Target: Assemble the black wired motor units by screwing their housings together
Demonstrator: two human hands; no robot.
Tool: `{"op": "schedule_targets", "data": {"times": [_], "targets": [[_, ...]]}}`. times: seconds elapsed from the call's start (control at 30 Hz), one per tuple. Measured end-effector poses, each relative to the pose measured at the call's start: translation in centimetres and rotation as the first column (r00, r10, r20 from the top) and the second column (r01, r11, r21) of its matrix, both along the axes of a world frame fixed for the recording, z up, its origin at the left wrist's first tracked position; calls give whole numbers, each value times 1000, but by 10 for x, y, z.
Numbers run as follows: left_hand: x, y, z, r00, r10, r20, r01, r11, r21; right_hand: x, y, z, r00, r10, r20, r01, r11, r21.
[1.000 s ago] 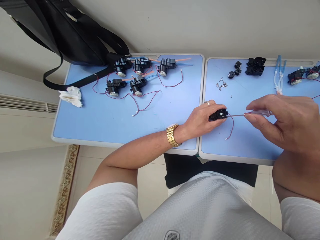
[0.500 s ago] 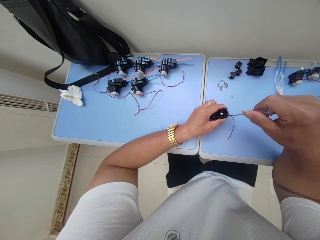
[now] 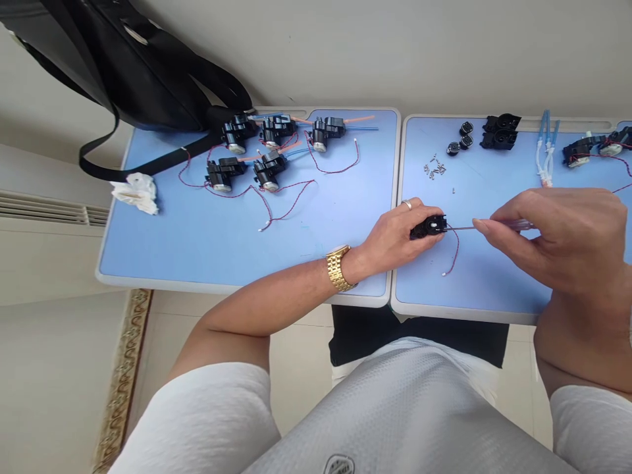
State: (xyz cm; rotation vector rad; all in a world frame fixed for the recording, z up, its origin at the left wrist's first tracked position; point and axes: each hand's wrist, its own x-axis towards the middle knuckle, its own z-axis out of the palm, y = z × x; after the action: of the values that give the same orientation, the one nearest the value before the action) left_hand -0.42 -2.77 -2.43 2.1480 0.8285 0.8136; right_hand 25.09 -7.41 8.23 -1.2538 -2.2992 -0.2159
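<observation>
My left hand (image 3: 395,234) is closed around a small black plastic motor housing (image 3: 428,226) just above or on the right table; I cannot tell if it touches the surface. A thin red-and-black wire (image 3: 457,249) with a white plug trails from the housing. My right hand (image 3: 557,237) grips a screwdriver (image 3: 513,226) by its clear handle, with the shaft pointing left. Its tip meets the right side of the housing. Beyond the housing lie several loose small screws (image 3: 434,168), with a single screw (image 3: 453,190) nearer to my hands.
Several black motor units (image 3: 270,170) with wires and tubes lie on the left table (image 3: 197,243). Small round motors (image 3: 466,135), black housing parts (image 3: 500,131), blue-white tubing (image 3: 545,155) and more units (image 3: 580,151) line the right table's back. A black bag (image 3: 148,79) and crumpled tissue (image 3: 135,193) sit left.
The whole view has shifted slightly. Both hands keep the same hold, and the screwdriver tip stays against the housing.
</observation>
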Motion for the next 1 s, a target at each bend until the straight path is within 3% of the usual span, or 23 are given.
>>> {"op": "schedule_targets", "data": {"times": [0.1, 0.3, 0.4, 0.63, 0.73, 1.0], "targets": [[0, 0, 1, 1000, 4, -9, -4, 1000, -1, 3, -1, -4, 999, -42, 5, 42, 998, -42], [0, 1, 3, 1000, 17, -6, -17, 1000, -5, 0, -1, 2, 992, 103, -80, -115, 978, -173], [0, 1, 3, 1000, 11, 7, -11, 1000, 1, -3, -1, 4, 989, 126, -81, -137, 980, -144], [0, 1, 7, 999, 14, -33, -14, 1000, -7, 1, 1, -5, 996, -78, 45, 83, 991, -101], [1, 1, 8, 998, 23, -57, -23, 1000, -11, 4, 2, -7, 991, -106, 77, 112, 990, -82], [2, 2, 5, 999, 37, -15, -37, 999, -3, -2, 0, 4, 995, 60, -74, -78, 961, -265]]}}
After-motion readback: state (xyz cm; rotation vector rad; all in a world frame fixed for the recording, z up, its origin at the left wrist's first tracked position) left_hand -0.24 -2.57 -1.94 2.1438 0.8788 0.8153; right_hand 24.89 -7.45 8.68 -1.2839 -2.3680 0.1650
